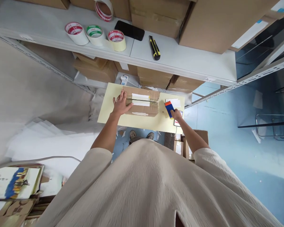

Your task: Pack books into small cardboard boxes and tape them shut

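Observation:
A closed cardboard box [142,109] lies on a pale yellow tabletop [110,107], with white labels and a dark line along its top seam. My left hand [121,104] rests on the box's left end, fingers spread. Over the right part of the table, my right hand [176,114] is closed around a small blue box-shaped thing [169,109] with an orange end. White paper [175,102] lies just behind it. A phone [178,122] with a lit screen sits partly under my right hand.
On the grey shelf [186,61] ahead stand tape rolls [118,44], a black phone [129,30], a yellow-black box cutter [154,49] and large cartons [210,25]. White foam sheets [49,142] are piled at left. Small boxes [179,146] stand below the table's right end.

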Demonstrator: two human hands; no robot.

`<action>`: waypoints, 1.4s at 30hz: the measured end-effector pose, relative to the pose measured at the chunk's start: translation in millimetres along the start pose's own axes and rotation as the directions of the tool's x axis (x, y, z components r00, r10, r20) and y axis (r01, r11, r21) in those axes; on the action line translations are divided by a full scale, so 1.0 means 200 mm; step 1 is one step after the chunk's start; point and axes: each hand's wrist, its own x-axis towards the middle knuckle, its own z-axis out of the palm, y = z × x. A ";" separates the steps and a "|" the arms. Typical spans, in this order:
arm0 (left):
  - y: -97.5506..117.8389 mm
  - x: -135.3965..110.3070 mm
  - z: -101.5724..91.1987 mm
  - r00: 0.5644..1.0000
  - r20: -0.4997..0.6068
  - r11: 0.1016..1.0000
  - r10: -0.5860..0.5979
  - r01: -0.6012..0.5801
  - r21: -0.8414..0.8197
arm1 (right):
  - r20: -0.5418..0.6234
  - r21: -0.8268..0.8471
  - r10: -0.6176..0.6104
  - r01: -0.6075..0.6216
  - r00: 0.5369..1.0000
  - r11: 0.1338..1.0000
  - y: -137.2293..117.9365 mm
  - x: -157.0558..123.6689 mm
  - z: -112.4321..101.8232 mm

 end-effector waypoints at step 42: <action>-0.23 -0.22 0.09 0.977 -0.127 0.950 0.173 -0.199 -0.240 | -0.490 0.238 0.004 0.130 0.872 0.962 -0.62 -0.21 0.24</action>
